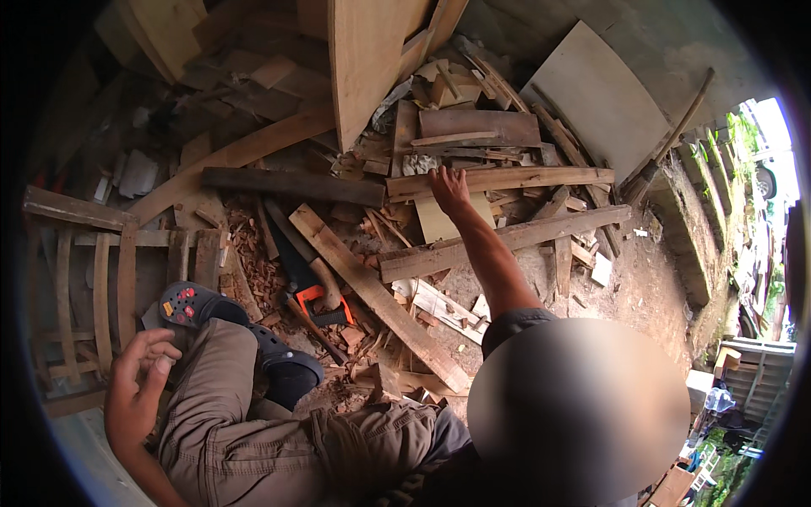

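Observation:
My right hand point(450, 188) reaches far forward, its fingers bent over the edge of a long wooden beam point(532, 176). This beam lies across the scrap pile, with its left end by a darker beam point(291, 183). Nearer to me, another thick beam point(507, 242) slants under my right forearm. My left hand point(142, 384) hovers beside my left knee, fingers loosely curled and apart, with nothing seen in it. Between my feet and the beams lies a handsaw point(319, 306) with an orange and black handle. A wooden tool handle point(325, 283) rests against it.
A long plank point(380, 296) runs diagonally in front of my legs. At the left stands a slatted wooden frame point(127, 270). A tall panel point(367, 68) rises ahead, and a pale sheet point(596, 97) leans at the back right. Wood chips and offcuts litter the ground.

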`<state>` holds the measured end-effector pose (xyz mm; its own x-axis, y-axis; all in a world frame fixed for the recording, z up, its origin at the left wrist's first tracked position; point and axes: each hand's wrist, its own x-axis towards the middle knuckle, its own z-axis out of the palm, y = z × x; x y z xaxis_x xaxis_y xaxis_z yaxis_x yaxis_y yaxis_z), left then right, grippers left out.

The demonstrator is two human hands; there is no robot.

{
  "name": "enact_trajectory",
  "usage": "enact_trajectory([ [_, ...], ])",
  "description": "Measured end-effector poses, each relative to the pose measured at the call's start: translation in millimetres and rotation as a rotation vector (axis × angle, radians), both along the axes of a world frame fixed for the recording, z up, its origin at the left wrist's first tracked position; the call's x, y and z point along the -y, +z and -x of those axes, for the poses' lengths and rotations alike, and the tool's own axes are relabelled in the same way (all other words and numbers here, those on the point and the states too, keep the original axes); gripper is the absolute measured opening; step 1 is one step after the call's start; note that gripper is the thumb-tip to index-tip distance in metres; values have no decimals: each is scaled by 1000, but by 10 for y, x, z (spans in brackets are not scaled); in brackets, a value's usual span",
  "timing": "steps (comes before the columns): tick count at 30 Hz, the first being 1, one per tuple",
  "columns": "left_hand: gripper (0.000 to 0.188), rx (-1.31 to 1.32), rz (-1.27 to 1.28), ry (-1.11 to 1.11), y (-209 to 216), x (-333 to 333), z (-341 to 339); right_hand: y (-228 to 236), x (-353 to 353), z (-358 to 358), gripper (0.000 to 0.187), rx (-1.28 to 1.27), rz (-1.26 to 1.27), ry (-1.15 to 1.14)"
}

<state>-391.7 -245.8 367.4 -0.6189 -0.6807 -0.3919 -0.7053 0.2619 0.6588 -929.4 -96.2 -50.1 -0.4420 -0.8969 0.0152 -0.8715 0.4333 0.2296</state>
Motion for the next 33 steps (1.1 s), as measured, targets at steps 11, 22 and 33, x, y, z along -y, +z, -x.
enact_trajectory([
  [11, 34, -104, 37, -116, 16, -25, 140, 1382, -997, -78, 76, 13, 426, 60],
  [22, 33, -145, 177, -275, 252, -305, 397, 2519, -2106, -1239, 83, -14, 859, 215],
  [33, 59, -339, 271, -532, 166, -855, 827, 2886, -1323, -2493, 62, 474, 699, 491],
])
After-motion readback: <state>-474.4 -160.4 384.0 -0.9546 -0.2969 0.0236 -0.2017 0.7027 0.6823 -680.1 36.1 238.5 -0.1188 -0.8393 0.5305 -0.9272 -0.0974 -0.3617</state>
